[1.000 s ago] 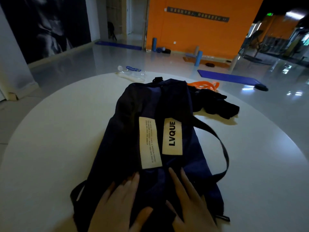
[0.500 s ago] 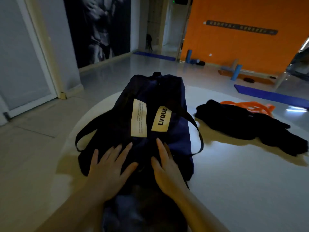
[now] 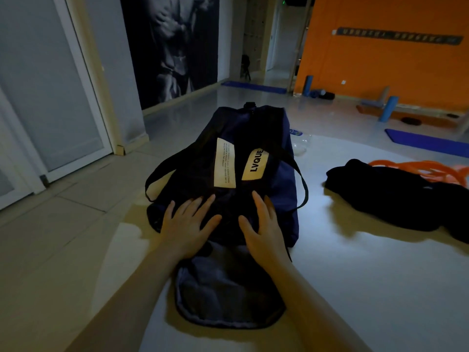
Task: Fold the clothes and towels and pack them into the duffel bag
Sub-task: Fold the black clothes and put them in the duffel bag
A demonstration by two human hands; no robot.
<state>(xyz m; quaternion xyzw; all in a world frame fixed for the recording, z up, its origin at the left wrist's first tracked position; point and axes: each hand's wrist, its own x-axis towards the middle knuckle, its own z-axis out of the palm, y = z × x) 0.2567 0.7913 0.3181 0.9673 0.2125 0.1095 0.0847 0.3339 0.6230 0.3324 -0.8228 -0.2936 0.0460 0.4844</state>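
Note:
A dark navy duffel bag (image 3: 276,179) with two cream labels, one reading LVQUE, lies lengthwise on the round white table (image 3: 368,275). Its near end flap (image 3: 223,295) hangs open toward me. My left hand (image 3: 186,224) and my right hand (image 3: 264,229) press flat on the bag's near top, fingers straight and spread. A pile of black clothes (image 3: 396,201) lies on the table to the right, apart from the bag.
Orange bands (image 3: 421,168) lie behind the black clothes. A clear plastic bottle (image 3: 300,143) shows just past the bag's far right side. The table edge runs close on the left, with tiled floor and a door beyond. Blue mats and rollers are far off.
The bag and both hands sit further left on the table than a second ago, near its left edge. The bag's near end flap has come into view below my hands. My view has turned left.

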